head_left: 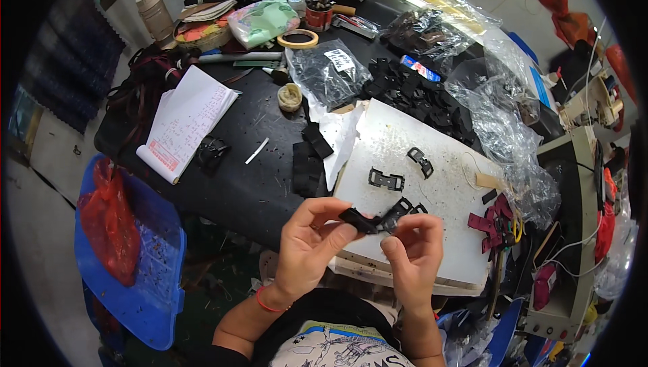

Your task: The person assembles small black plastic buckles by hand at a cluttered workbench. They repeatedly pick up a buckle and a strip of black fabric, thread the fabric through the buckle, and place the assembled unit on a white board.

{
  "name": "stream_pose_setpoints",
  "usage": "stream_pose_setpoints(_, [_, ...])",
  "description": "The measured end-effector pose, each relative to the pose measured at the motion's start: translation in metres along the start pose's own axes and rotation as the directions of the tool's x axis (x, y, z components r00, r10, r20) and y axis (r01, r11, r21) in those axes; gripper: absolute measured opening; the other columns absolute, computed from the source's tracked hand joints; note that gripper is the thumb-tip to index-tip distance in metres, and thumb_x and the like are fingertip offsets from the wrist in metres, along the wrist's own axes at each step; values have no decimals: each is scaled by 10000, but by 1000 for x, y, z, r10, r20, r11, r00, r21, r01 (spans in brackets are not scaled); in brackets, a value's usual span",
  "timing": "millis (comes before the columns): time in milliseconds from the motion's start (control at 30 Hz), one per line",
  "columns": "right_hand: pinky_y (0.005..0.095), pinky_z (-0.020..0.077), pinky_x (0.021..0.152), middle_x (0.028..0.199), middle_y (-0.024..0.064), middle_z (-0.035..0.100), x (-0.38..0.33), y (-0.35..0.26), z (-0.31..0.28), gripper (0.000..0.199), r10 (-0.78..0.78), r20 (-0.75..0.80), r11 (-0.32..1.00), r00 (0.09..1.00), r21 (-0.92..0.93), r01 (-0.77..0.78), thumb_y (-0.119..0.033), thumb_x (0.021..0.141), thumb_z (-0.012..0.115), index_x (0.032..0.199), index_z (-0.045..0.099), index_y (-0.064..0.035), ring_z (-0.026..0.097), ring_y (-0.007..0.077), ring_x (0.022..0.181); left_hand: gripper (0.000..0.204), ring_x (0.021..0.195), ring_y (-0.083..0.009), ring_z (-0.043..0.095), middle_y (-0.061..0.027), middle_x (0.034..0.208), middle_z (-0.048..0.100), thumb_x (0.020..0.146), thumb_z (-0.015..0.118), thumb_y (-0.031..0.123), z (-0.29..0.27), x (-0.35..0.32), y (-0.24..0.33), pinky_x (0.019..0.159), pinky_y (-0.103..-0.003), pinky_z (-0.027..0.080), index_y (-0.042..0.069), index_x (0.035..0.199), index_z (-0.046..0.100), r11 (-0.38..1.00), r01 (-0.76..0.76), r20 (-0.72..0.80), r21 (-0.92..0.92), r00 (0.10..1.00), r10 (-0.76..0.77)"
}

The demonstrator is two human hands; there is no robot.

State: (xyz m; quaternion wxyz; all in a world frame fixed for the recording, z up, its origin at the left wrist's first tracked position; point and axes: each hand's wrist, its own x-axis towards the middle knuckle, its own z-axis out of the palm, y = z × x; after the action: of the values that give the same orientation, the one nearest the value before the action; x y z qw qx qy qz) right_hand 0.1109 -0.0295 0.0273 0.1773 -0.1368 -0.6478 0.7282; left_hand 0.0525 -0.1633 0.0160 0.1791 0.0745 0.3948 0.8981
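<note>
The left hand (307,242) and the right hand (415,245) both pinch one black strap piece (368,220) between their fingertips, above the near edge of the white board (405,144) on the table (250,185).

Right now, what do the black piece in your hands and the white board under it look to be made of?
Black piece: seems a matte strap of fabric or leather joined to a rigid buckle, probably plastic; too small to be sure. White board: stiff, flat, scuffed and scored, likely plastic.

An open notepad (185,124) lies on the dark table (250,191), near a tape roll (298,39) and clear plastic bags (499,130).
</note>
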Motion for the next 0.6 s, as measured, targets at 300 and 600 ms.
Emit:
stream_pose_setpoints(300, [217, 437, 633, 849, 66, 585, 8, -15, -20, 220, -292, 288, 893, 912, -259, 367, 86, 775, 668, 976, 598, 28, 532, 87, 723, 264, 1017, -135, 570, -116, 1152, 595, 917, 550, 37, -10, -4, 2, 877, -256, 451, -38, 1168, 576, 933, 27, 281, 359, 950, -135])
stream_pose_setpoints(600, [230, 478, 580, 823, 98, 620, 1, -8, -15, 222, -338, 301, 821, 892, -368, 436, 58, 732, 723, 922, 619, 13, 588, 124, 666, 216, 855, -100, 614, -92, 954, 667, 941, 518, 66, -6, -5, -2, 764, -222, 486, -50, 1095, 614, 922, 70, 66, 381, 993, -103])
